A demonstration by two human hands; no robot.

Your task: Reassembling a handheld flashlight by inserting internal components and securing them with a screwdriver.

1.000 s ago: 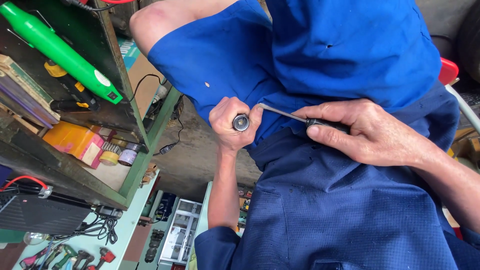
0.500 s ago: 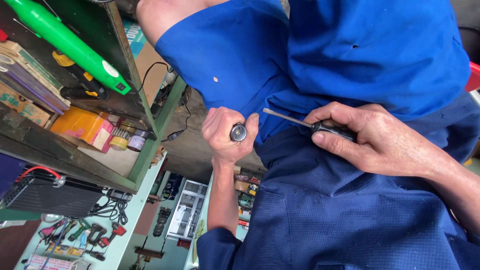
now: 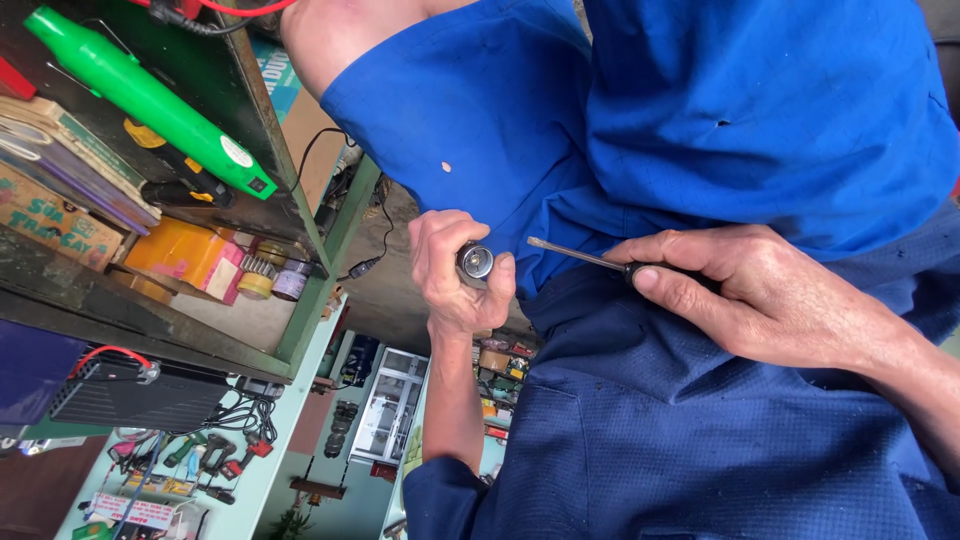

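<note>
Since a second ago the screwdriver [image 3: 585, 257] tip has backed off the small round metal part [image 3: 475, 262]; before, the shaft reached right to it, now there's a clear gap between tip and part. Left hand [image 3: 452, 272] clenched around the part, its round shiny face turned toward the camera, held in front of the blue work clothes [image 3: 700, 120]. Right hand [image 3: 760, 295] closed on the screwdriver's dark handle, thumb lying along it, shaft pointing left at the part. Step in hand, as I read it: working the part's face with the tip, currently between pokes. Next move would need the tip lined back up on the face and the left grip kept steady; can't make out any slot or screw there. Green metal shelf [image 3: 330, 250] with a green tool [image 3: 150, 100] and small jars [image 3: 275, 280] sits off to the left, untouched.
</note>
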